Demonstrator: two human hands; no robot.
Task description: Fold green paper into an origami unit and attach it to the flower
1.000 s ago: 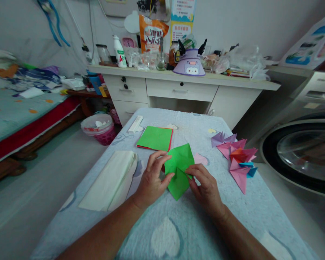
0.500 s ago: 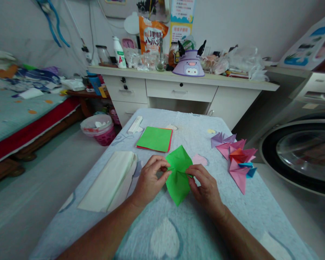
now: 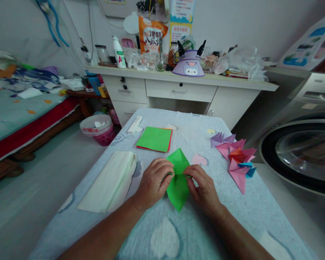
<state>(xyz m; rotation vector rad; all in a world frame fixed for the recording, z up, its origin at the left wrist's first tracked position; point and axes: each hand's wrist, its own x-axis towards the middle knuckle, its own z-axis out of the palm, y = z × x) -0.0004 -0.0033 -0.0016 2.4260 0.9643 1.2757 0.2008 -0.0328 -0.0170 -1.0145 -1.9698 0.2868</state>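
A creased green sheet of origami paper (image 3: 178,187) is between my two hands, its pointed ends facing away from me and toward me. My left hand (image 3: 155,180) pinches its left side, and my right hand (image 3: 203,186) pinches the right side. Parts of both side edges are hidden under the fingers. Just beyond lies a stack of square paper (image 3: 155,139), green on top with red showing below. Folded paper shapes (image 3: 237,155) in purple, pink, red and blue sit in a cluster on the right.
A patterned light-blue cloth (image 3: 165,234) covers the table. On its left lie a folded whitish cloth or paper (image 3: 109,182) and a narrow white box (image 3: 134,125). A pink waste bin (image 3: 104,137) stands on the floor, and a washing machine (image 3: 308,144) at the right.
The sides of the green paper have been drawn inward, so it looks narrower and longer. My left hand has moved slightly right, closer to my right hand.
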